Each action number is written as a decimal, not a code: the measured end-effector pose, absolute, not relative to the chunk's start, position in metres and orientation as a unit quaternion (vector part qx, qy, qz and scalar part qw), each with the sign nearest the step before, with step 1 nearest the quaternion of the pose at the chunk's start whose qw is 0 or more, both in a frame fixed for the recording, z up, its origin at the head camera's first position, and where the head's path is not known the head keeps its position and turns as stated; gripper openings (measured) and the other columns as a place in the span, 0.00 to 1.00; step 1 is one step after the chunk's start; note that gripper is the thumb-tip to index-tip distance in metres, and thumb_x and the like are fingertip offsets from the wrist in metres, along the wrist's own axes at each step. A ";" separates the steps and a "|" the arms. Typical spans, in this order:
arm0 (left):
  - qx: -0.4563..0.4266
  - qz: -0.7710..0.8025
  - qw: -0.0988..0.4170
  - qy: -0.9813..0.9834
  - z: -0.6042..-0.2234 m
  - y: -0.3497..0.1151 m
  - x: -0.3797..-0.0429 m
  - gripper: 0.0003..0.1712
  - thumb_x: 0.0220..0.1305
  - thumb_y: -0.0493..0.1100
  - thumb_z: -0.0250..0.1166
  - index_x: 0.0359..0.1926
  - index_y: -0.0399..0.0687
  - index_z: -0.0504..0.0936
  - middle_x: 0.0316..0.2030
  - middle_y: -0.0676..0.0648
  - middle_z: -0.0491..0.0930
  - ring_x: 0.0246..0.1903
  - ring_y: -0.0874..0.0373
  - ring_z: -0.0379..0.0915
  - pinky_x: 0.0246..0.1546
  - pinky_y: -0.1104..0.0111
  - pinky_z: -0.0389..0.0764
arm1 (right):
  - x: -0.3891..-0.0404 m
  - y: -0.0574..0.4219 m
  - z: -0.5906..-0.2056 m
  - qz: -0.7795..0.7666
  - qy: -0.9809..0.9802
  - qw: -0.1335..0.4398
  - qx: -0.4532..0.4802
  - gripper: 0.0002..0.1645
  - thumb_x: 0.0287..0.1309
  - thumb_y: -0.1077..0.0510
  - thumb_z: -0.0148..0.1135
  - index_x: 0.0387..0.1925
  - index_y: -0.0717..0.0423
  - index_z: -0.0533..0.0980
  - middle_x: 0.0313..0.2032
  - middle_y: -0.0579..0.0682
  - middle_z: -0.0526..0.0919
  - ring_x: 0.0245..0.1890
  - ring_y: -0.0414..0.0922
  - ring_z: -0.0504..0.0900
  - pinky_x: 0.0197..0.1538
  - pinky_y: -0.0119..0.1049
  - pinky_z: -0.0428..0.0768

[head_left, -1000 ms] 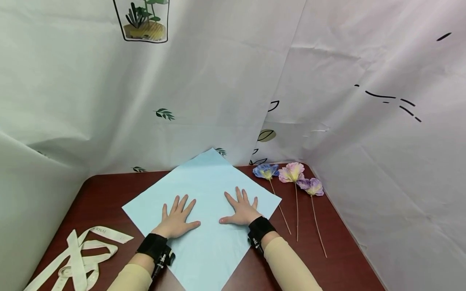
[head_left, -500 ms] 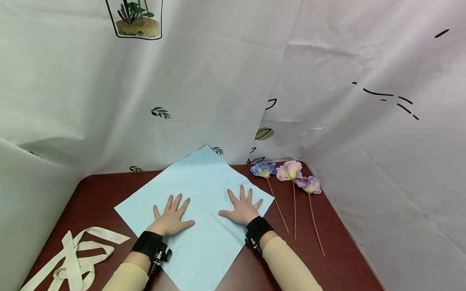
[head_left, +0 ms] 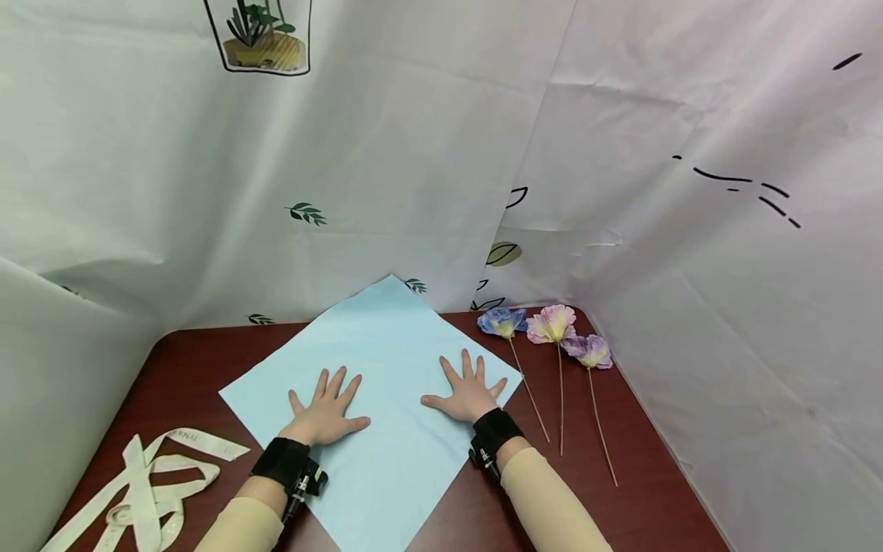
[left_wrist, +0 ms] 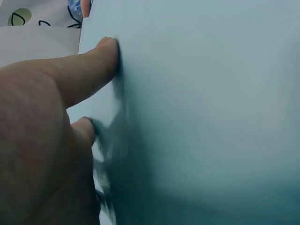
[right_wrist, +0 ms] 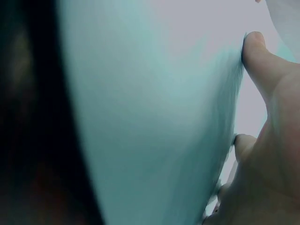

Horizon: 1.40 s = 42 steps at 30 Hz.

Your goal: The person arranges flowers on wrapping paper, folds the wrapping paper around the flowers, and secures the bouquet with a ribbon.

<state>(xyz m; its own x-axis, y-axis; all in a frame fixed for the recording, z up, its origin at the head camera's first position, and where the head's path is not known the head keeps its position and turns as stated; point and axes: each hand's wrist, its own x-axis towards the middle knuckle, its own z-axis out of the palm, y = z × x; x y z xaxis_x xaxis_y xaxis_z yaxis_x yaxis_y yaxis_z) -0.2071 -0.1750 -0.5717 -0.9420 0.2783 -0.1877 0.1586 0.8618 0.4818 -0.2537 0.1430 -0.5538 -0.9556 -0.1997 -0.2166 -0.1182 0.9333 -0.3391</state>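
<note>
A light blue square sheet (head_left: 386, 337), turned like a diamond, lies on the dark red table (head_left: 635, 491); whether it is paper or cloth I cannot tell. On its left part rests my left hand (head_left: 323, 414), palm down with the fingers spread. My right hand (head_left: 467, 392) presses flat near the sheet's right corner, its fingers fanned out too. In the left wrist view the thumb (left_wrist: 93, 58) touches the blue surface. The right wrist view has the right thumb (right_wrist: 258, 51) on the same sheet. Neither hand grips anything.
Three artificial flowers lie to the right: a blue one (head_left: 502, 322), a pink one (head_left: 552, 325) and a purple one (head_left: 589, 351), with thin stems. A tangled cream ribbon (head_left: 141, 491) is at the left. White printed fabric (head_left: 386, 153) hangs behind the table.
Both hands stay flat on the sheet. The sheet's left and right corners have shifted slightly left with the left hand, while the right hand has slid a little right across it.
</note>
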 end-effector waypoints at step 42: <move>0.178 0.251 0.051 0.950 -0.590 -0.174 -0.212 0.65 0.59 0.81 0.66 0.85 0.52 0.58 0.86 0.38 0.43 0.83 0.32 0.26 0.65 0.22 0.17 | -0.276 0.187 -0.569 -0.194 0.969 0.140 -0.069 0.67 0.53 0.13 0.62 0.86 0.35 0.54 0.86 0.58 0.37 0.83 0.67 0.28 0.64 0.87 0.27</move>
<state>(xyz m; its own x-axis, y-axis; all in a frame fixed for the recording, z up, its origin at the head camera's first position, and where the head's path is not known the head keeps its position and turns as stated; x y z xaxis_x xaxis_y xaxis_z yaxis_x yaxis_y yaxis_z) -0.2117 -0.1737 -0.5897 -0.9315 0.3636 -0.0083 0.3122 0.8110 0.4948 -0.2763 0.1870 -0.5693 -0.9516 -0.1869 -0.2440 -0.0786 0.9155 -0.3946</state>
